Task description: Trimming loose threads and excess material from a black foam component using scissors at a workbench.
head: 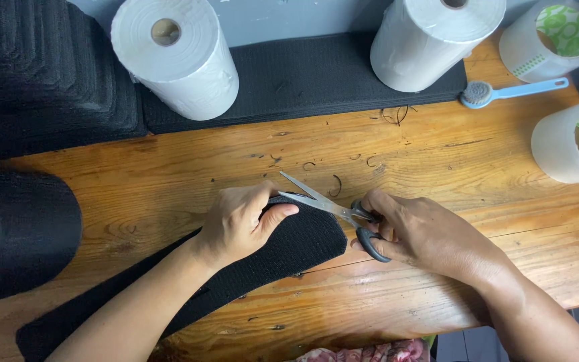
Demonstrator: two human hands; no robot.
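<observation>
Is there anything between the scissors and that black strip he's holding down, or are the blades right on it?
Nothing visible stands between them. The right hand holds the scissors with open blades at the rounded end of the black strip, while the left hand presses the strip onto the wooden table.

Black ribbed strip (pixel 289 251); scissors (pixel 333 208) silver, handles seemingly black.

Black strip's (pixel 289 251) far end perhaps off-frame.

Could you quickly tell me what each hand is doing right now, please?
Left hand: closed on the end of the black strip, pinning it to the table.
Right hand: closed on the scissors, blades open.
</observation>
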